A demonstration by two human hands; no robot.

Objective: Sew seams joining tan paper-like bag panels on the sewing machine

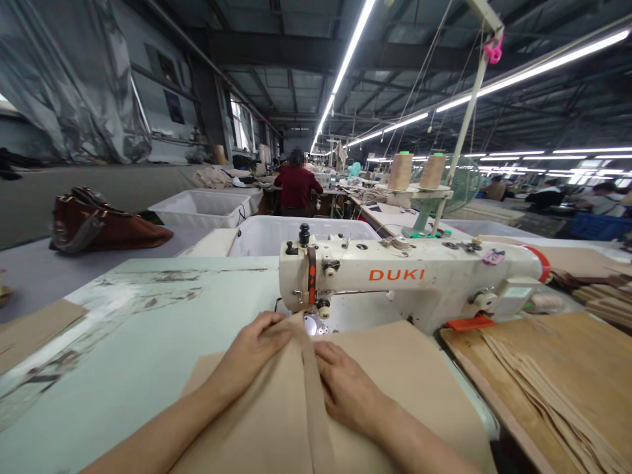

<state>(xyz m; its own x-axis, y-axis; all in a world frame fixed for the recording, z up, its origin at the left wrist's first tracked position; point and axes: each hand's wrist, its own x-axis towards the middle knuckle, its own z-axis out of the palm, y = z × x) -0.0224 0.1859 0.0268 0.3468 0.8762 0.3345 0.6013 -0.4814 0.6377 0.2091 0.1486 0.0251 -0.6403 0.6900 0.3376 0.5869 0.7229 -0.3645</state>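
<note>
Tan fabric (276, 408) lies over the sewing table, with a folded edge raised in a ridge down its middle. My left hand (259, 342) grips the fabric's far end on the left of that ridge, thumb on top and fingers curled. On the other side my right hand (345, 382) has its fingers bent against the fold, pinching the cloth. Both hands are just in front of the white sewing machine (355, 270), near its lit needle area. The needle and presser foot are mostly hidden behind the cloth and my left hand.
To the right, a wooden board (557, 342) carries tan fabric strips (548, 395). A brown handbag (108, 224) sits at left. White plastic bins (197, 207) stand behind the table. Thread cones (400, 172) rise on a stand. A person in red (299, 187) sits farther back.
</note>
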